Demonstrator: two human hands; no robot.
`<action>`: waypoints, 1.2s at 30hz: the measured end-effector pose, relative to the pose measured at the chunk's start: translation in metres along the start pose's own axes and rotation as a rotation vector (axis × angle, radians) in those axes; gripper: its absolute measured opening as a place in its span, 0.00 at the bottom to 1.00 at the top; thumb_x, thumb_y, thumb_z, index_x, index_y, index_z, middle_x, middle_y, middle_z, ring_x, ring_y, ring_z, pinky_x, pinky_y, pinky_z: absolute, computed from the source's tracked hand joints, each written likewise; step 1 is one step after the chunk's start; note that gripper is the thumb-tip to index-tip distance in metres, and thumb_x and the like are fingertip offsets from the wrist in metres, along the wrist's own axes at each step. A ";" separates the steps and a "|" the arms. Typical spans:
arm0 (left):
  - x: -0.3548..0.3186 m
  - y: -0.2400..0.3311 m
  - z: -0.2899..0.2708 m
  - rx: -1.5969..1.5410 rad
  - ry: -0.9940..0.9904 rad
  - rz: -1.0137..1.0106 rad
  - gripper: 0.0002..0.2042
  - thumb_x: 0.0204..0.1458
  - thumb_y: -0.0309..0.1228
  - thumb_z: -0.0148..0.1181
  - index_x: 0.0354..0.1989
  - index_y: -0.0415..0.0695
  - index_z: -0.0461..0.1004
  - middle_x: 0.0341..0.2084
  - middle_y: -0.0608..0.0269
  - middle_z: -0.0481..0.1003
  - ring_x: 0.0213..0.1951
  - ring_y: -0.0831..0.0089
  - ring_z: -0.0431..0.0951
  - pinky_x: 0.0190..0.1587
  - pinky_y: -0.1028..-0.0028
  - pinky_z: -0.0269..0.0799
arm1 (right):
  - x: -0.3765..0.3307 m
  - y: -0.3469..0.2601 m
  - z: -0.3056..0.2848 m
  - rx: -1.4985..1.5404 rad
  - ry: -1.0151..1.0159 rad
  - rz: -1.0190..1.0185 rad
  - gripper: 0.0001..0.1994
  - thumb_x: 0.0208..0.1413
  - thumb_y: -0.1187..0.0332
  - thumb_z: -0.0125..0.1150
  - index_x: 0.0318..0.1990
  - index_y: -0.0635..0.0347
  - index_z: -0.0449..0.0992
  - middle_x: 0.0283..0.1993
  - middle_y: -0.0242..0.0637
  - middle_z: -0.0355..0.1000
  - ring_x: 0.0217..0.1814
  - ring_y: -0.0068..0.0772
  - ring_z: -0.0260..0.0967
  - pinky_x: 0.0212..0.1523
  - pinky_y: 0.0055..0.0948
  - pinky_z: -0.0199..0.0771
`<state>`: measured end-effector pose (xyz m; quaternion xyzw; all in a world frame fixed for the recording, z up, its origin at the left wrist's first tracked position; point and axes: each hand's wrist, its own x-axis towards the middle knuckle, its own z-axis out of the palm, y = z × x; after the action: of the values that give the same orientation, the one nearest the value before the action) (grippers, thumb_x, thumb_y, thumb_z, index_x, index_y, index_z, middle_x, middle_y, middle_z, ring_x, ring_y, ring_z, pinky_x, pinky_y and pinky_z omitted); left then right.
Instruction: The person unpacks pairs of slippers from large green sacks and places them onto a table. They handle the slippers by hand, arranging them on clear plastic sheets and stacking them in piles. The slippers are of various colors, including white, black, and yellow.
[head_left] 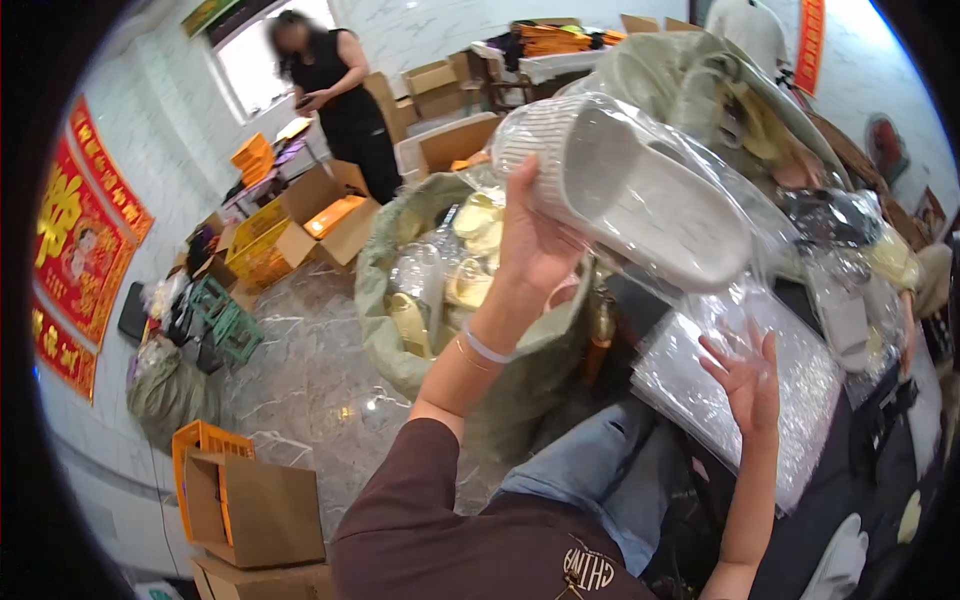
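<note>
My left hand [540,235] is raised and closed around a pale grey-white slide slipper [665,205] with a ribbed strap. Clear plastic film wraps the slipper and trails off to its right. Below it, my right hand [745,390] has its fingers spread and holds nothing. That hand hovers over or rests on a stack of clear plastic bags [680,375]; contact cannot be told. Beside my left forearm stands a green woven sack [385,335] of bagged slippers, several of them yellow [480,222].
Bagged slippers [850,320] lie at the right, with white slippers [842,560] on the dark surface nearer me. Cardboard boxes [270,510] stand at the lower left. A green crate [225,320] sits farther back. One person [345,105] stands at the far left, another [750,35] at the back.
</note>
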<state>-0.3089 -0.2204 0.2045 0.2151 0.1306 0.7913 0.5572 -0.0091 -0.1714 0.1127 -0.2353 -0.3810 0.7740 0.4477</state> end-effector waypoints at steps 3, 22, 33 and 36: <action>-0.010 -0.057 0.011 -0.087 -0.040 -0.110 0.26 0.48 0.45 0.60 0.53 0.45 0.68 0.48 0.64 0.73 0.51 0.68 0.71 0.56 0.65 0.66 | -0.012 -0.022 -0.027 0.079 -0.006 -0.165 0.32 0.63 0.54 0.44 0.67 0.62 0.43 0.65 0.49 0.54 0.59 0.47 0.61 0.57 0.40 0.64; -0.118 -0.135 -0.017 0.389 -0.021 -0.407 0.18 0.56 0.26 0.47 0.55 0.33 0.63 0.53 0.47 0.67 0.58 0.60 0.65 0.61 0.66 0.59 | -0.095 -0.092 -0.206 -1.919 0.517 -0.215 0.10 0.45 0.64 0.65 0.34 0.57 0.81 0.36 0.36 0.72 0.40 0.31 0.70 0.39 0.29 0.69; -0.079 -0.176 -0.106 1.807 -0.419 0.135 0.20 0.58 0.33 0.49 0.57 0.38 0.64 0.59 0.51 0.62 0.65 0.54 0.54 0.63 0.50 0.46 | -0.027 -0.076 -0.207 -1.360 0.106 -0.257 0.18 0.52 0.64 0.61 0.51 0.58 0.74 0.57 0.39 0.68 0.58 0.35 0.63 0.61 0.33 0.57; -0.082 -0.175 -0.110 1.775 -0.389 0.148 0.20 0.57 0.33 0.50 0.57 0.38 0.65 0.58 0.51 0.63 0.65 0.54 0.55 0.63 0.50 0.46 | -0.013 -0.075 -0.173 -1.640 -0.013 -0.250 0.30 0.49 0.58 0.64 0.60 0.56 0.65 0.63 0.40 0.61 0.66 0.40 0.54 0.65 0.36 0.51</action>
<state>-0.1942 -0.2332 0.0138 0.7025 0.5812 0.3835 0.1471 0.1573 -0.0939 0.0693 -0.4385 -0.8503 0.1966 0.2146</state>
